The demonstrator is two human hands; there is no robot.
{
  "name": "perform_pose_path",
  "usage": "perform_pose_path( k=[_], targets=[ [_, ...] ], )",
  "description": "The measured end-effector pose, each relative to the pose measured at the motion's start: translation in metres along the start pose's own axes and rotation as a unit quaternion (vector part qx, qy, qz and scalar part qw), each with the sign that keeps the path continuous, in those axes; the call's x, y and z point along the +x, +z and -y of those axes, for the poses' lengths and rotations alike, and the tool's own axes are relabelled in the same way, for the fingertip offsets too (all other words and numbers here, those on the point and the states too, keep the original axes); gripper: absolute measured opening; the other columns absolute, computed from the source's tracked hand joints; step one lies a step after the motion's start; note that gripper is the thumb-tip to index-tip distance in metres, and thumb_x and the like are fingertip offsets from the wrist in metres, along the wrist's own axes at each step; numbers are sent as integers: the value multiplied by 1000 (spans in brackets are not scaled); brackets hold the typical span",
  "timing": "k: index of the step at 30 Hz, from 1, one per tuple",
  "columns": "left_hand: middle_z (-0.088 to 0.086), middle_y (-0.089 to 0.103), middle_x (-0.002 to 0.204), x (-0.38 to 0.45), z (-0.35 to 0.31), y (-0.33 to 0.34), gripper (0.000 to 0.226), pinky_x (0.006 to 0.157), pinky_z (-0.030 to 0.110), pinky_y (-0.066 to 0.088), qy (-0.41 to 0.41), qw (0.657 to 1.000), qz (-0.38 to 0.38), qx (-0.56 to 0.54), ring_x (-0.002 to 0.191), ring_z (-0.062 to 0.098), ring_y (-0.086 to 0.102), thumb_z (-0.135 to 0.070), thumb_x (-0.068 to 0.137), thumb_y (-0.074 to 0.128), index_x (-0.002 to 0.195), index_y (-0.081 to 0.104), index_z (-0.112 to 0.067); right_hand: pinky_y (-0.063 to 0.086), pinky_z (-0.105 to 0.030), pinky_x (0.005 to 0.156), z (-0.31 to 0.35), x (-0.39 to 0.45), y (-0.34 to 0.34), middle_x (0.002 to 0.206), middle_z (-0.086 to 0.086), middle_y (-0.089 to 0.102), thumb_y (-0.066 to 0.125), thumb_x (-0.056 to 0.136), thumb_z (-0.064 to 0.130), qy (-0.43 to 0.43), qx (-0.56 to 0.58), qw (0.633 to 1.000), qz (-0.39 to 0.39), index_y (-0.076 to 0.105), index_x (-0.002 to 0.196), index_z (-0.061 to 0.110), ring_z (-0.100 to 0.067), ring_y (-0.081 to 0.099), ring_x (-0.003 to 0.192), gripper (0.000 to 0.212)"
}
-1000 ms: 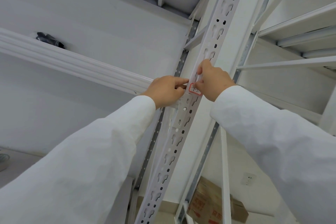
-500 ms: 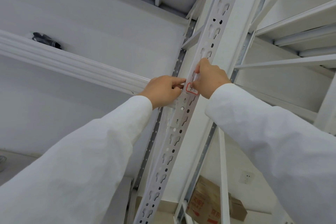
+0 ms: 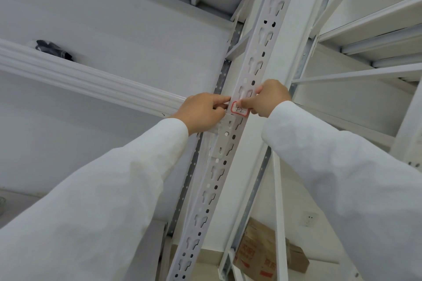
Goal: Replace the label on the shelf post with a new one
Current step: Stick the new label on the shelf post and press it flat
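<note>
A white perforated shelf post [image 3: 258, 57] runs diagonally up through the middle of the view. On its face sits a small white label [image 3: 239, 110] with a red border and dark handwriting. My left hand [image 3: 203, 113] has its fingers pinched together at the label's left edge. My right hand [image 3: 269, 98] presses its index finger along the label's upper right part, the other fingers curled on the post. Both arms wear white sleeves. The label's top edge is hidden under my right fingers.
A white shelf beam [image 3: 91, 80] joins the post from the left, with a dark object [image 3: 53, 50] lying above it. More white shelf rails [image 3: 365, 73] extend to the right. Cardboard boxes [image 3: 265, 248] sit on the floor below, near a wall socket [image 3: 309, 218].
The label shows more fully now, as my right fingers have shifted up off its lower part. Both hands stay at the same spot on the post.
</note>
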State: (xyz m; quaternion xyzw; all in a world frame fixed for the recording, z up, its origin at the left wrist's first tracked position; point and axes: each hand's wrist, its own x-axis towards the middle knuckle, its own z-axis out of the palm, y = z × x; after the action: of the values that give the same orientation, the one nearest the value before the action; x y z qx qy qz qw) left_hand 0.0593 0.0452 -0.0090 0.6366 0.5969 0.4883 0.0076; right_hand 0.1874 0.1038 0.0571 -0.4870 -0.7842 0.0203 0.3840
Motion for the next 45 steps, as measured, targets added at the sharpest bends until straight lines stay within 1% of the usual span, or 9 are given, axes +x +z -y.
perform_pose_path(
  k=[2,5,11,14,19,21,26,35,45],
  targets=[
    [-1,68,120,0,-1,0,45,101,40,45,2,1000,3,4,113,22,59,-15,92,38,128,58,-33,54,-31,68,-1,0,-1,87,-10,69,81,68,35,18,24,1000,4,54,72,11,-24,65,79,36],
    [-1,68,120,-1,-1,-1,44,101,40,45,1,1000,2,0,114,23,59,-14,91,39,126,59,-32,57,-37,80,-3,1,-2,84,-9,70,82,67,33,39,60,997,24,53,68,12,-22,70,83,35],
    [-2,68,121,-1,-1,-1,44,103,38,44,-2,1000,3,-7,116,21,58,-13,91,40,126,59,-31,52,-26,62,-3,1,-6,86,-5,69,79,70,30,77,103,989,70,62,99,6,-10,61,60,42],
    [-5,65,126,1,0,-1,46,105,35,42,-5,1000,5,-7,119,17,56,-14,91,40,131,55,-31,52,-27,66,-4,-2,-6,87,-5,70,76,74,29,83,122,985,85,62,104,5,-9,60,61,42],
    [-3,68,121,0,0,-1,46,102,38,45,6,1000,5,-2,114,20,59,-14,90,39,128,57,-33,52,-26,66,-7,-10,-4,78,-2,66,67,81,24,103,168,975,101,60,80,11,-9,56,62,15],
    [-3,67,123,0,0,0,46,103,38,44,6,1000,1,-6,115,20,59,-13,91,40,129,57,-30,51,-26,65,-10,-11,-5,71,-1,62,65,82,24,113,181,973,91,56,71,13,-10,55,61,17],
    [-5,63,129,3,1,2,45,108,35,40,0,1000,3,-8,121,15,56,-14,91,41,132,55,-28,51,-24,62,-15,-10,-5,68,1,64,65,81,20,129,217,964,85,59,78,11,-9,56,59,11],
    [-7,63,129,6,4,2,47,107,35,40,-3,1000,5,-9,120,14,56,-15,90,41,133,54,-28,41,-20,52,-18,-12,0,64,-5,58,61,83,7,107,260,957,70,54,66,8,-13,47,53,18],
    [-7,65,125,5,4,2,49,104,36,43,5,1000,10,-6,116,15,58,-14,89,40,131,55,-31,55,-43,84,-28,-13,15,73,-3,65,66,77,18,16,229,973,-12,51,68,22,-20,62,71,18]
  ],
)
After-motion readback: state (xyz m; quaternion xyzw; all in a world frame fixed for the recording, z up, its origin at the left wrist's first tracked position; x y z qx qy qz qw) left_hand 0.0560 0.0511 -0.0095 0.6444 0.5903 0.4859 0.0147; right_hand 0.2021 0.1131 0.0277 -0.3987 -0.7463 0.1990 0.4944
